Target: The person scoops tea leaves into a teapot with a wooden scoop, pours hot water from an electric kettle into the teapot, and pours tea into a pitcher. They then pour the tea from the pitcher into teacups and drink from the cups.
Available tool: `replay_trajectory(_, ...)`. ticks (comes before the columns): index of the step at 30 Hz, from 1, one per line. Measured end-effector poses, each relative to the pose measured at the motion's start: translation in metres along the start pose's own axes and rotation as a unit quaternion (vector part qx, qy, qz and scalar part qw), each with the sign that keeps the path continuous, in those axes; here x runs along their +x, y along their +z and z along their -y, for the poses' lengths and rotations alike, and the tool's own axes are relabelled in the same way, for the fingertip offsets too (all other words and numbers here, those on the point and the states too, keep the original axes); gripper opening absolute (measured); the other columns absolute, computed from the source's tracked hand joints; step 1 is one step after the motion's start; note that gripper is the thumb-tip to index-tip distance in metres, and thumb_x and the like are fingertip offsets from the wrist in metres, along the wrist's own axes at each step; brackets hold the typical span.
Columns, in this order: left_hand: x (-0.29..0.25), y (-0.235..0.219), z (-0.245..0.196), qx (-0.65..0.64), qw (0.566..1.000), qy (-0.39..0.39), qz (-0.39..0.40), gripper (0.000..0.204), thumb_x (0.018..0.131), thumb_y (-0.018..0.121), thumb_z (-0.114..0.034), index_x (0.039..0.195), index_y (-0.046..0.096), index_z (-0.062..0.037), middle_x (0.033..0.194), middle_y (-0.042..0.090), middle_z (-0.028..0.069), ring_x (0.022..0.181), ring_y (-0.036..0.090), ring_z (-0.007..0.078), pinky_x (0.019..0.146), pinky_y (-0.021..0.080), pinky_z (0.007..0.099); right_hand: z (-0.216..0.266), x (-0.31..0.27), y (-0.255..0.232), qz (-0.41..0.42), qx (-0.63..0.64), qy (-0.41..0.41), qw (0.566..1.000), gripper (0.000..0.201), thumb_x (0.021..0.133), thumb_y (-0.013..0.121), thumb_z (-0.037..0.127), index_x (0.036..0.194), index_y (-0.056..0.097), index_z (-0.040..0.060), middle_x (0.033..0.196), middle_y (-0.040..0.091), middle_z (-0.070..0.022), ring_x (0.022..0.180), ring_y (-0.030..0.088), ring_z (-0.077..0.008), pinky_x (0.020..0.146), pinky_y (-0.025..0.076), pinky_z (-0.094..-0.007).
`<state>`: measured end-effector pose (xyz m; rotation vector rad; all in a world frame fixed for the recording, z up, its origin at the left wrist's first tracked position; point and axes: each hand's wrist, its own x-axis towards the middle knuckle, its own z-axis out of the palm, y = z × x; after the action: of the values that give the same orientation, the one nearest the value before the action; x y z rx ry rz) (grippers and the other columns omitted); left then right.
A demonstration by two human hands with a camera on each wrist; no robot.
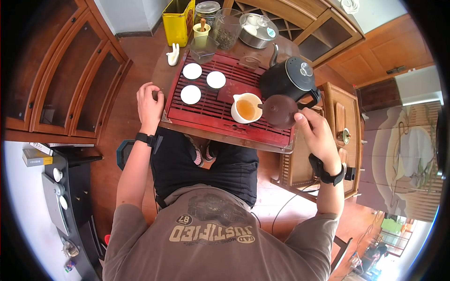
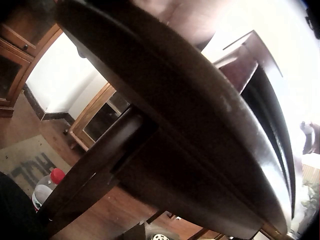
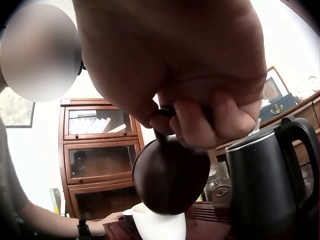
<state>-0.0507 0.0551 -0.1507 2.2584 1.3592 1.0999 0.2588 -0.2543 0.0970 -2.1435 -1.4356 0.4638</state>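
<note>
My right hand (image 1: 319,136) grips the handle of a dark brown clay teapot (image 1: 280,112), fingers curled round it in the right wrist view. The teapot (image 3: 170,177) is tilted, its spout over the rim of a white fairness pitcher (image 3: 159,225). Amber tea (image 1: 246,110) fills part of that pitcher. Three small white cups (image 1: 216,79) sit in a group on the left part of the red slatted tea tray (image 1: 206,119). At the tray's left edge rests my left hand (image 1: 151,107), fingers loosely curled and holding nothing. The left wrist view mostly shows the dark table underside.
A black electric kettle (image 1: 286,77) stands right behind the teapot. Along the back are a yellow tin (image 1: 178,18), a glass jar (image 1: 228,35), a round steel pot with a glass lid (image 1: 258,35) and a white figurine (image 1: 173,55). A wooden side cart (image 1: 335,100) stands at the right.
</note>
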Motion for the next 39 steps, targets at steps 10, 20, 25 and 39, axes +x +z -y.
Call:
replay_trajectory(10, 0.000, 0.001, 0.000, 0.002, 1.000, 0.000, -0.003, 0.013, 0.090, 0.067, -0.015, 0.101, 0.064, -0.0090, 0.129, 0.063, 0.0110, 0.123, 0.056, 0.0358, 0.102, 0.048, 0.0459, -0.023, -0.011, 0.002, -0.013, 0.320, 0.099, 0.942, 0.037, 0.114, 0.046, 0.033, 0.086, 0.048, 0.0082, 0.078, 0.045, 0.0041, 0.067, 0.040, -0.0099, 0.063, 0.036, -0.0266)
replay_trajectory(20, 0.001, -0.004, -0.005, 0.004, 1.000, -0.010, 0.016, 0.012, 0.092, 0.066, -0.014, 0.102, 0.063, -0.0078, 0.130, 0.063, 0.0124, 0.124, 0.055, 0.0362, 0.104, 0.047, 0.0458, -0.071, -0.045, 0.048, -0.098, 0.519, 0.092, 0.844, 0.031, 0.115, 0.044, 0.033, 0.093, 0.046, 0.0120, 0.087, 0.044, -0.0011, 0.074, 0.041, -0.0118, 0.066, 0.034, -0.0254)
replay_trajectory(25, 0.000, -0.002, -0.004, 0.013, 1.000, -0.004, 0.018, 0.012, 0.092, 0.066, -0.015, 0.102, 0.063, -0.0080, 0.130, 0.062, 0.0120, 0.125, 0.055, 0.0361, 0.105, 0.047, 0.0458, -0.115, -0.058, 0.072, -0.058, 0.423, 0.151, 0.892, 0.035, 0.115, 0.044, 0.036, 0.090, 0.047, 0.0119, 0.084, 0.047, 0.0010, 0.070, 0.044, -0.0084, 0.063, 0.034, -0.0243)
replay_trajectory(39, 0.000, 0.002, 0.000, 0.022, 0.999, 0.016, 0.023, 0.012, 0.090, 0.067, -0.016, 0.100, 0.065, -0.0075, 0.129, 0.062, 0.0134, 0.123, 0.054, 0.0368, 0.105, 0.046, 0.0458, -0.118, -0.061, 0.091, -0.076, 0.174, 0.196, 0.962, 0.037, 0.112, 0.047, 0.030, 0.104, 0.069, 0.0014, 0.075, 0.062, -0.0084, 0.066, 0.060, -0.0201, 0.065, 0.049, -0.0348)
